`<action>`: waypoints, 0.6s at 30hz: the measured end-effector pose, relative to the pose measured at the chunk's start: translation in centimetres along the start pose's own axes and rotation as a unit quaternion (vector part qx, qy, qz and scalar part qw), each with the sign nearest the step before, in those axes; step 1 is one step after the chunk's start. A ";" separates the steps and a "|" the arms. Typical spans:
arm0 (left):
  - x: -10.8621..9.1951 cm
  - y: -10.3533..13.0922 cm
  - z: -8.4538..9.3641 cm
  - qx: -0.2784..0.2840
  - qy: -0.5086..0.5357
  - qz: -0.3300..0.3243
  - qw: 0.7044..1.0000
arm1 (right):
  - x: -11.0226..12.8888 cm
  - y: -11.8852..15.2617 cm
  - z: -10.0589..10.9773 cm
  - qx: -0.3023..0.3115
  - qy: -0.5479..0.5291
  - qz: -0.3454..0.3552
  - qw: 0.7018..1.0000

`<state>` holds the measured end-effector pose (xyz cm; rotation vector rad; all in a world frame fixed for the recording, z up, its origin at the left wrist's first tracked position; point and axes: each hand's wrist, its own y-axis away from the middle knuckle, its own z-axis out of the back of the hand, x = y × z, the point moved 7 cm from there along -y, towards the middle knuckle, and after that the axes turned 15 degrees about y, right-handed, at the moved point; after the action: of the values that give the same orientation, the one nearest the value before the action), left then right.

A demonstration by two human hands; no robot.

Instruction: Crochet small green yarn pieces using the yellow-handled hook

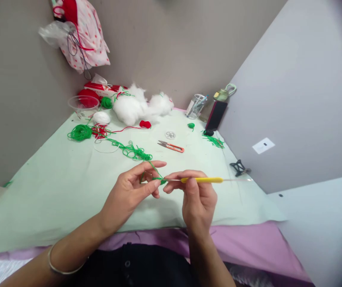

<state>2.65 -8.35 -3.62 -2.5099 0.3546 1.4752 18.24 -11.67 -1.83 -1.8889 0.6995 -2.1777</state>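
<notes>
Between the thumb and fingers of my left hand [135,185] a small green crochet piece [162,181] is pinched, with green yarn running over the raised index finger. My right hand [196,195] is closed round a crochet hook with a yellow handle [209,180]; its thin metal tip points left and meets the green piece. Beyond my left hand lies a loose tangle of green yarn [135,151], from which a strand leads to my fingers. Orange thread snips [172,147] rest just past the hands.
White stuffing [130,107] and a plastic tub [83,107] stand at the back, near green yarn [80,132] and a red piece [145,124]. A clear cup [196,107], a phone [216,115] and a black stand [240,168] are on the right.
</notes>
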 end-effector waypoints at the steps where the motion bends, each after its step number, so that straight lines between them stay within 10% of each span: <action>1: -0.3 0.1 0.0 -0.012 -0.012 -0.015 1.000 | 0.4 0.2 0.1 -0.005 0.046 0.026 0.999; 7: -0.9 0.9 -0.5 -0.080 -0.016 -0.074 0.994 | 2.1 2.0 -1.2 -0.024 0.259 0.236 0.936; 11: 1.1 0.5 -0.7 -0.064 0.148 0.053 0.985 | 1.9 2.4 -1.7 -0.075 0.360 0.284 0.886; 18: 1.0 -0.3 -0.5 -0.040 0.232 0.110 0.966 | 1.1 -0.2 -0.1 -0.054 0.082 0.093 0.991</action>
<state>3.59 -8.34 -4.22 -2.9497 0.6791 0.9590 17.99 -11.96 -0.76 -1.6295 0.9988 -2.2333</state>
